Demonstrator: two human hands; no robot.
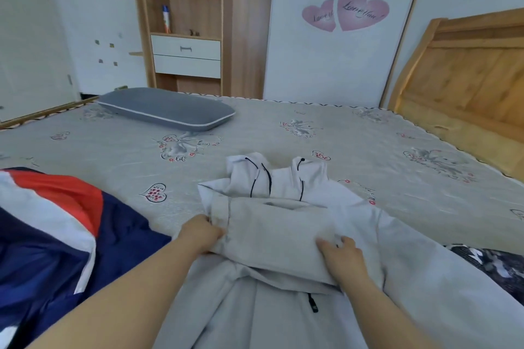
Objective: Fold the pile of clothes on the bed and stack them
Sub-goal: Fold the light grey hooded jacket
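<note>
On bed (pixel 283 127), hands gripping jacket (pixel 272 232) edges

The left hand's (pixel 202 232) fingertips are tucked under the folded edge of the pale grey hooded jacket (pixel 272 235) and cannot be seen. The right hand (pixel 341 258) covers part of the fold; whether its fingers pinch cloth cannot be told. The jacket's lower body runs off the bottom edge. The navy, white and red garment (pixel 56 235) is cut by the left edge, so its type cannot be told. A dark patterned cloth (pixel 493 263) is cropped at the right edge. The wooden headboard (pixel 467 79) is cut off at the right. Labels on the shelf bottles (pixel 166 19) are too small to read. The left heart sticker (pixel 319 16) is partly overlapped, its lettering incomplete.
</note>
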